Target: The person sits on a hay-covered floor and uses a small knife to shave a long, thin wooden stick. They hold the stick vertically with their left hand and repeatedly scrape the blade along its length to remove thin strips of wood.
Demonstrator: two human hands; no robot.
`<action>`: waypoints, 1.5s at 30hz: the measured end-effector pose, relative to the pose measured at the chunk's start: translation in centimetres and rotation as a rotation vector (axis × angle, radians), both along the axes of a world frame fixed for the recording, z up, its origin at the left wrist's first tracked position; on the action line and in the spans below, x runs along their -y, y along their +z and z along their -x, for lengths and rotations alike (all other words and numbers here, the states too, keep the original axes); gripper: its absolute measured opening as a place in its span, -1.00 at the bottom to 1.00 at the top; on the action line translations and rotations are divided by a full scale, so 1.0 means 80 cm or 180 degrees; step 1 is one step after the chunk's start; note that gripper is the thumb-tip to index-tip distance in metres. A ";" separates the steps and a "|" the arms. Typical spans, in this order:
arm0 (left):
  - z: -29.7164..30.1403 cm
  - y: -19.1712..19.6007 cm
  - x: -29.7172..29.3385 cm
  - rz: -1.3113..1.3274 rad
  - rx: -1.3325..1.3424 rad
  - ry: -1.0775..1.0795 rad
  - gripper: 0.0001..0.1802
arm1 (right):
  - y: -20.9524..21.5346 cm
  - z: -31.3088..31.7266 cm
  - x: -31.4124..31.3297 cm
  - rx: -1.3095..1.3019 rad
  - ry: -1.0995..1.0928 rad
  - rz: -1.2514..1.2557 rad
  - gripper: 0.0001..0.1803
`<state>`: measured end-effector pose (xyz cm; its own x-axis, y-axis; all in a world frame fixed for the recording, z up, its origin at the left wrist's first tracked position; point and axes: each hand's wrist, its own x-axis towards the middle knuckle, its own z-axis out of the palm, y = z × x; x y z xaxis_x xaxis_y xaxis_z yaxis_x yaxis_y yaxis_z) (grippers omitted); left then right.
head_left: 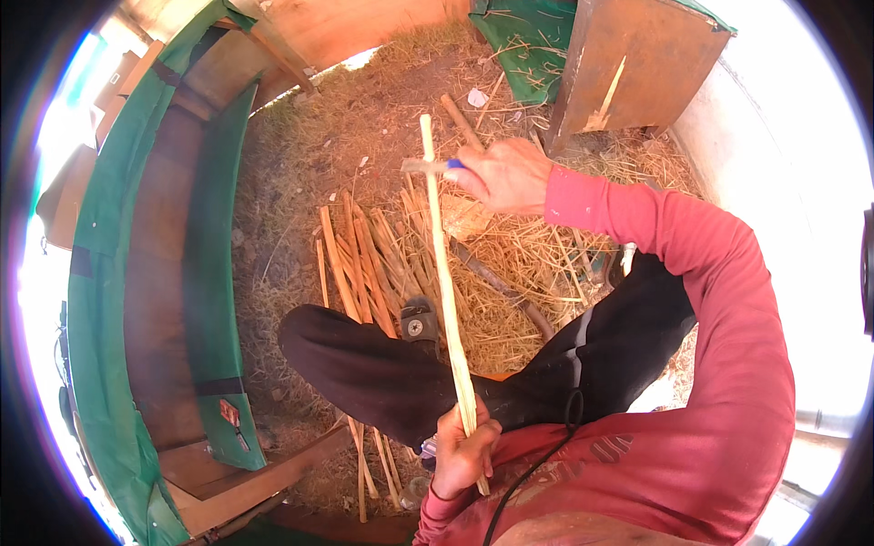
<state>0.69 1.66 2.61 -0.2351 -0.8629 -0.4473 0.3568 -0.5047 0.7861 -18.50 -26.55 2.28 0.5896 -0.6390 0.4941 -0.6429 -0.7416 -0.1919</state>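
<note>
A long pale stick (439, 246), stripped of bark, slants up and away from my lap. Closed round its near end is my left hand (464, 452), close to my body. My right hand (506, 175) grips a knife (419, 166) with a flat metal blade and a bit of blue at the handle. That blade lies across the stick near its far end. A brown wooden piece (460, 120) shows just beyond the right hand; whether the fingers touch it I cannot tell.
Several split wooden sticks (350, 259) lie on the ground past my crossed legs. Shavings (510, 323) and a dark curved branch (501, 284) lie beside them. A green-edged wooden bench (214, 273) stands left, a brown wooden box (637, 64) far right. A black cord (546, 446) hangs over my shirt.
</note>
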 end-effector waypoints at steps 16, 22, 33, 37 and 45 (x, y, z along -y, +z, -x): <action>-0.005 -0.010 0.004 -0.0097 -0.0096 0.0353 -0.81 | -0.002 0.006 -0.023 0.0021 0.0698 -0.0509 -0.60; -0.002 -0.009 -0.003 -0.0173 0.0436 0.0172 -0.81 | -0.004 0.003 -0.013 -0.0170 0.0709 -0.0315 -0.63; -0.005 -0.023 -0.036 0.0165 0.0332 -0.0189 -0.82 | -0.012 0.088 0.118 -0.0491 -0.1652 -0.0686 -0.35; 0.001 -0.017 -0.008 -0.0276 -0.0252 0.0025 -0.79 | -0.029 0.078 0.089 0.0329 -0.0646 -0.0281 -0.46; 0.002 -0.002 0.027 -0.0582 -0.0882 0.0244 -0.76 | 0.009 0.015 -0.051 -0.0053 0.1211 -0.0551 -0.60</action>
<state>0.53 -0.52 2.48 -0.3067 -0.7942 -0.5246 0.5866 -0.5918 0.5529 -19.69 -22.49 2.99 0.8066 -0.4470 0.3869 -0.3334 -0.8844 -0.3266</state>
